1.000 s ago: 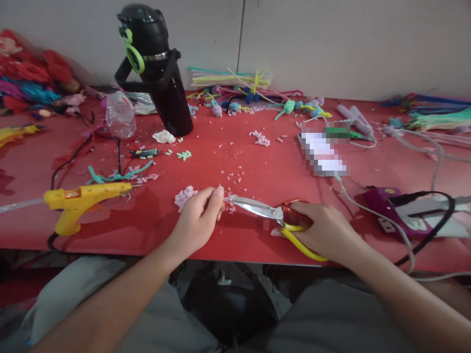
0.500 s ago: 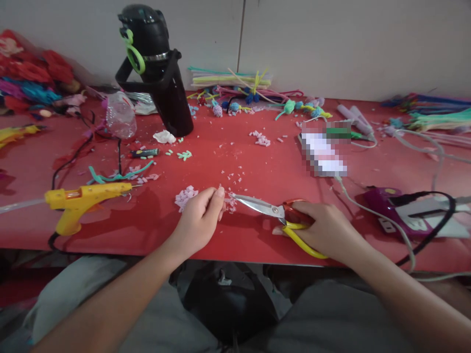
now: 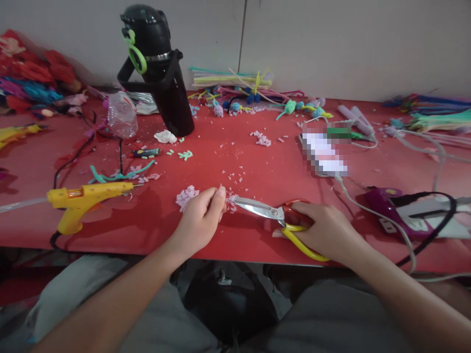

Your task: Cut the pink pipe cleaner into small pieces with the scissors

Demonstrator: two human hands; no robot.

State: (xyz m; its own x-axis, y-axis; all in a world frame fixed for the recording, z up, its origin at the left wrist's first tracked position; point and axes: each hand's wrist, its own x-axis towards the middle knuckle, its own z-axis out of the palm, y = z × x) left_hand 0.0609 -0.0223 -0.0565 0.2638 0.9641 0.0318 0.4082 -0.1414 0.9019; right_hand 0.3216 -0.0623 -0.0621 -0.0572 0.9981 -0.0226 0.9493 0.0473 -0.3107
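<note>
Your left hand (image 3: 201, 215) seemingly pinches a lilac strip (image 3: 227, 198) near the snippets (image 3: 187, 197); your right hand (image 3: 324, 228) grips scissors (image 3: 257, 206) at its end. Likely snipping; the next cut calls for 2 steady hands.

Between the bottle (image 3: 174, 110) and white cable (image 3: 342, 185), a hand could pass above low pink bits (image 3: 262, 139). The scissors (image 3: 257, 207) span the gap between left hand (image 3: 202, 213) and right hand (image 3: 324, 228). The glue gun (image 3: 91, 192) obstructs the near left of the tabletop (image 3: 235, 240); a purple box (image 3: 380, 201) and black cable (image 3: 452, 203), its near right.
</note>
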